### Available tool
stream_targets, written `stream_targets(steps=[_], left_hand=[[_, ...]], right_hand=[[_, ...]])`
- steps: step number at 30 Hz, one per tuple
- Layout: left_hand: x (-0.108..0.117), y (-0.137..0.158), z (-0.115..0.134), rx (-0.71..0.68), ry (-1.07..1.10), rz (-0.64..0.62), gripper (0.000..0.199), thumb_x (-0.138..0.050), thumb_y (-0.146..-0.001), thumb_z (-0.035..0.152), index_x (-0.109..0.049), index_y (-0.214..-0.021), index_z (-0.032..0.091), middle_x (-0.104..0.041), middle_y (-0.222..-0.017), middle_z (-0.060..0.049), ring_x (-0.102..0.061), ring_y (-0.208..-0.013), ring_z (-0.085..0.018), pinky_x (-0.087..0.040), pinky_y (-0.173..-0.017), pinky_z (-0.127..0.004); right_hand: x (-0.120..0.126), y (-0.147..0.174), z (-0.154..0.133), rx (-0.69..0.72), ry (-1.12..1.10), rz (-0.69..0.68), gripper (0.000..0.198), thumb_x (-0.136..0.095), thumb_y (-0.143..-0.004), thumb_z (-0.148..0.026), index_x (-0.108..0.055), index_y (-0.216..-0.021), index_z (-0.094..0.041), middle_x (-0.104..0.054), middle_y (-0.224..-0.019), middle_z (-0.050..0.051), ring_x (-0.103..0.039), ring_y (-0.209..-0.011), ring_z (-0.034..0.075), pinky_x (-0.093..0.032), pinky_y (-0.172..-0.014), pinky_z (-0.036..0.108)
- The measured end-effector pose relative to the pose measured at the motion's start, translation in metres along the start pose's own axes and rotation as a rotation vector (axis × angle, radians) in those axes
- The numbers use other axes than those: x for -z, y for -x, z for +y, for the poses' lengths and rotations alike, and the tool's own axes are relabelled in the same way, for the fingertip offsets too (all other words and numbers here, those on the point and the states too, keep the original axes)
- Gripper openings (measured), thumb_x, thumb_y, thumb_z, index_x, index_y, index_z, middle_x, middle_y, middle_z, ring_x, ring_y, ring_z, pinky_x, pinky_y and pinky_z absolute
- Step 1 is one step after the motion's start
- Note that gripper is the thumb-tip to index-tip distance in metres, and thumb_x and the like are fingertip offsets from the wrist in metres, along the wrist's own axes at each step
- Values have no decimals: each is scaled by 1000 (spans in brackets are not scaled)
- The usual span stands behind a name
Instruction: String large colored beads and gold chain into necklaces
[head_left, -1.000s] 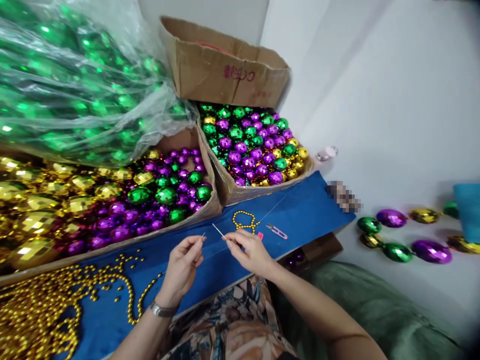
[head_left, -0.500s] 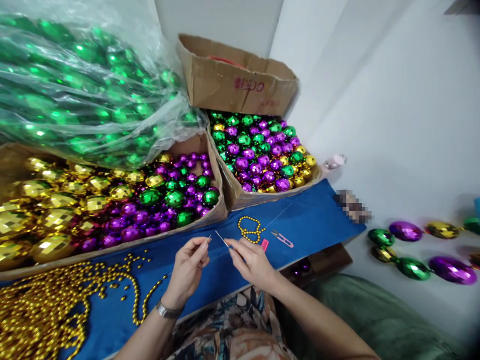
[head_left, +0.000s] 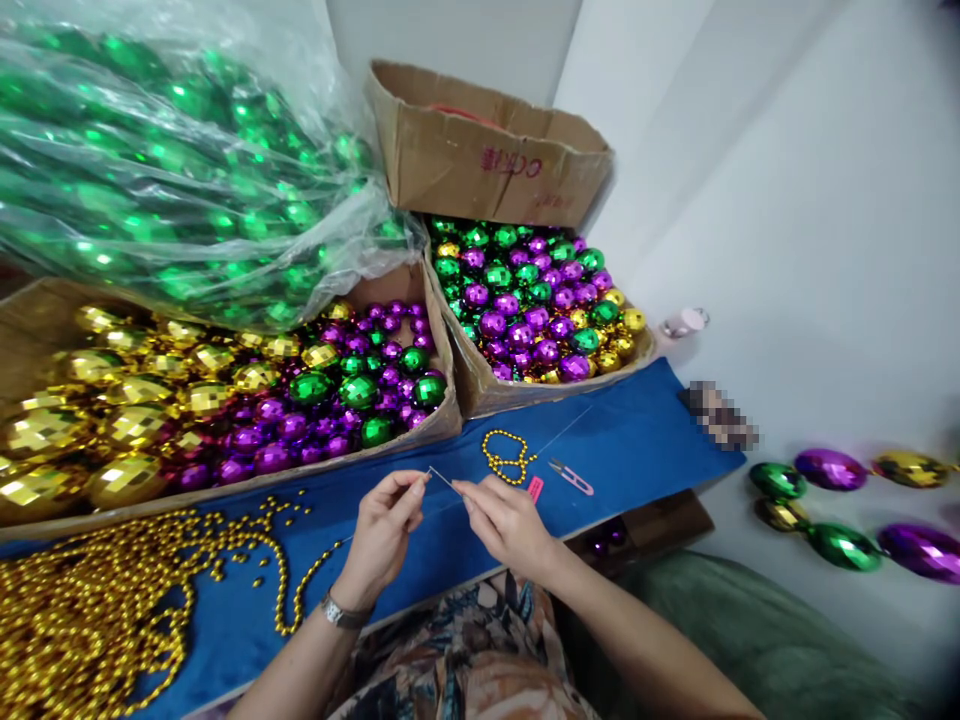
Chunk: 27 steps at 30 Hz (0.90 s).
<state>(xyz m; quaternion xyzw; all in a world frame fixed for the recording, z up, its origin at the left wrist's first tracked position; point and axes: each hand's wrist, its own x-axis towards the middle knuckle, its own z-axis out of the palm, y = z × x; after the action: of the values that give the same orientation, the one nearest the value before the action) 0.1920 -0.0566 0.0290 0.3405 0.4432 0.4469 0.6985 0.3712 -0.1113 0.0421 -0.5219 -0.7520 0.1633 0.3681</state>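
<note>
A thin needle (head_left: 441, 478) is pinched between the fingertips of my right hand (head_left: 510, 530), its far end slanting up to the left. My left hand (head_left: 386, 530) is closed in a pinch on what looks like a fine thread, too thin to make out clearly. The two fingertips are close, and the needle's tip touches or nearly touches the left ones. Behind the right hand lie a small loop of gold beads (head_left: 489, 462), a pink tag (head_left: 535, 489) and pink-handled thread snips (head_left: 574, 478). Left of my left wrist, a gold bead strand (head_left: 282, 590) curves over the blue cloth.
A blue cloth (head_left: 637, 430) covers the table. Piled gold bead strands (head_left: 82, 620) lie at the left. Cardboard boxes (head_left: 442, 385) of shiny gold, purple and green balls stand behind, below a clear bag of green balls (head_left: 172, 180). A large-bead garland (head_left: 844, 547) hangs at the right.
The needle's far end has come together with my left fingertips; a small gap lay between them before. The whole view has shifted slightly.
</note>
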Motion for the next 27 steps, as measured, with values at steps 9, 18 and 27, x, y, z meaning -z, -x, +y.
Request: stream_targets(steps=[9, 18, 27], left_hand=[[-1, 0, 1, 11, -6, 18, 26, -80, -67, 34, -70, -81, 15, -57, -66, 1, -36, -48, -4, -27, -44, -19], [1, 0, -1, 11, 0, 17, 26, -80, -66, 34, -70, -82, 15, -57, -66, 1, -36, -48, -4, -28, -44, -19], [-1, 1, 2, 18, 7, 19, 27, -81, -65, 35, -71, -80, 15, -56, -66, 2, -36, -48, -4, -28, -44, -19]], right_hand=[[-2, 0, 1, 0, 32, -3, 34, -40, -96, -17, -58, -125, -19, -64, -88, 6, -62, -76, 14, -52, -71, 25], [-2, 0, 1, 5, 100, -8, 32, -41, -96, -19, -60, -123, -20, -65, -88, 6, -63, -75, 13, -51, -71, 24], [-2, 0, 0, 19, 113, -9, 32, -42, -96, -19, -60, -122, -21, -65, -86, 6, -63, -73, 13, -51, -70, 24]])
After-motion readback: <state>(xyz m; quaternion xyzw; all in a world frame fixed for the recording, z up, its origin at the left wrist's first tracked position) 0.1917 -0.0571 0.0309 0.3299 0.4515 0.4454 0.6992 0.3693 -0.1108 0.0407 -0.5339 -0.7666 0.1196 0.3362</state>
